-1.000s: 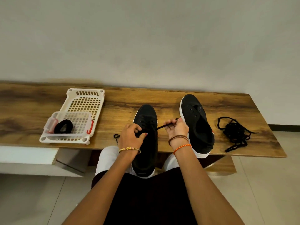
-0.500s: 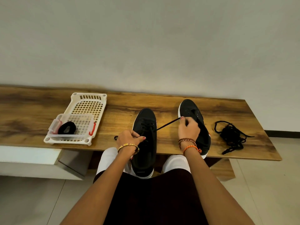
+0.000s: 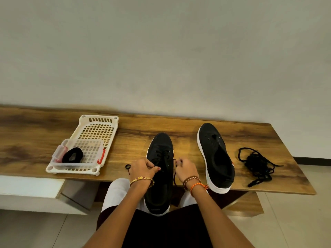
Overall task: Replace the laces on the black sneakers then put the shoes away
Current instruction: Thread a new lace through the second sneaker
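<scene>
Both hands work at the near sneaker (image 3: pixel 160 169), which lies at 6 o'clock with its toe pointing to 12 and its heel hanging over the tabletop (image 3: pixel 44 136) edge. The left hand (image 3: pixel 141 169) is closed, pinching the black lace (image 3: pixel 174 178) at the eyelets; the right hand (image 3: pixel 185 170) is closed on the lace's other strand. The second sneaker (image 3: pixel 215 154), unlaced, lies at 3 o'clock of the first, with a loose lace pile (image 3: pixel 256 165) further toward 3. A white basket (image 3: pixel 96 120) at 9 o'clock holds a clear box (image 3: pixel 59 154) with a black coil (image 3: pixel 72 155)
</scene>
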